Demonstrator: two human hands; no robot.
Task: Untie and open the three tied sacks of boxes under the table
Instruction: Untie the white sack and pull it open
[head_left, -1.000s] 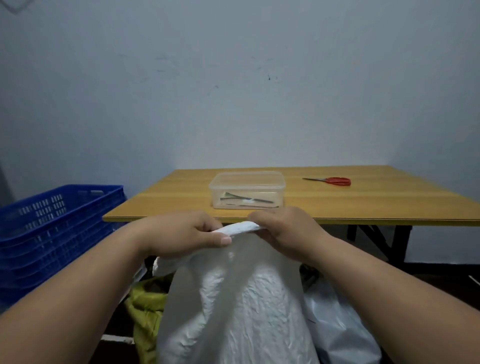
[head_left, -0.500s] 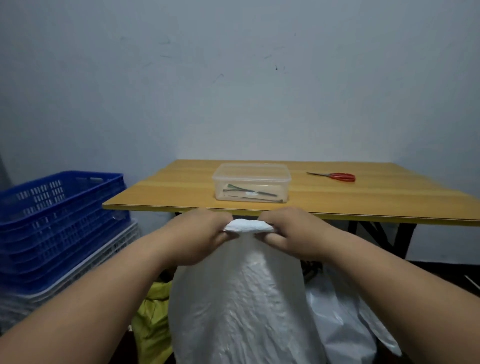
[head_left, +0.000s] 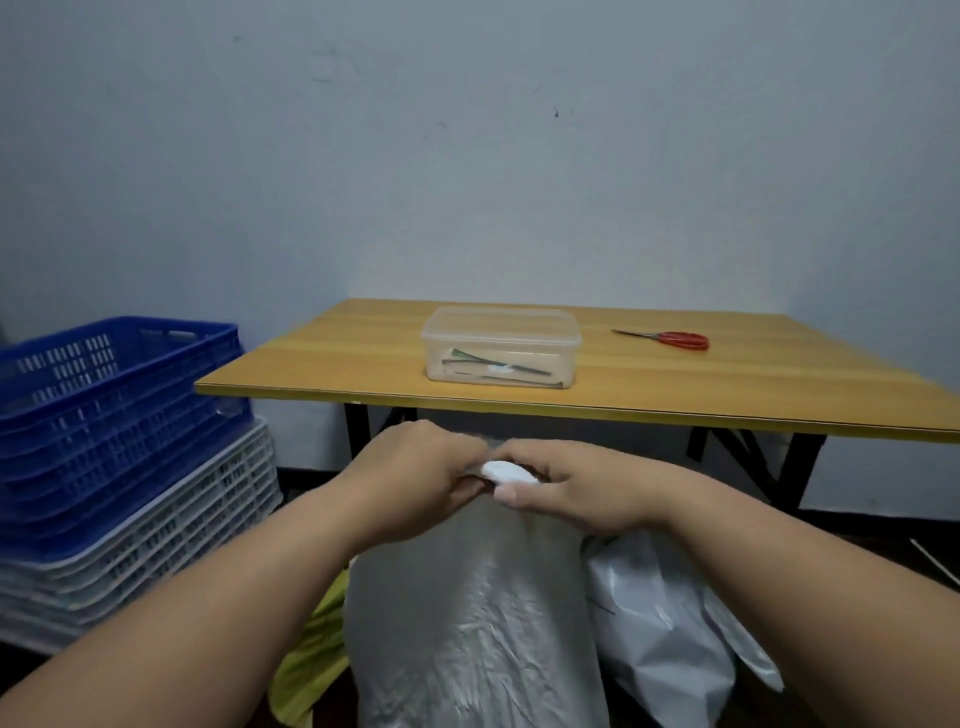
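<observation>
Both hands meet at the gathered top of the white sack (head_left: 472, 613), which stands in front of the table (head_left: 727, 395), near its front edge. The left hand (head_left: 415, 475) has its fingers curled round the bunched neck of the sack from the left side; the right hand (head_left: 571, 491) pinches the same twisted white neck (head_left: 501, 473) from the right, its thumb pressed along the near side. The two hands are touching or almost touching across the neck.

Compared with half a second ago, the hands have closed in on each other: less of the white neck shows between them, and the right thumb now lies across its near side, where earlier the strip lay stretched and flat between the two fists. The hands also sit lower against the table edge, and the view has tipped so that more of the table top and its black legs (head_left: 358, 431) appears.

A second white sack (head_left: 670, 629) leans just right of the first, touching it. A yellow-green sack (head_left: 311, 654) shows at the lower left, partly hidden behind the left forearm.

On the table stands a clear lidded container (head_left: 498, 345) with some thin dark items inside, and far to its right lie red-handled scissors (head_left: 670, 339). At the left, a blue crate (head_left: 104, 415) rests on a stack of white crates (head_left: 171, 525) against the wall.
</observation>
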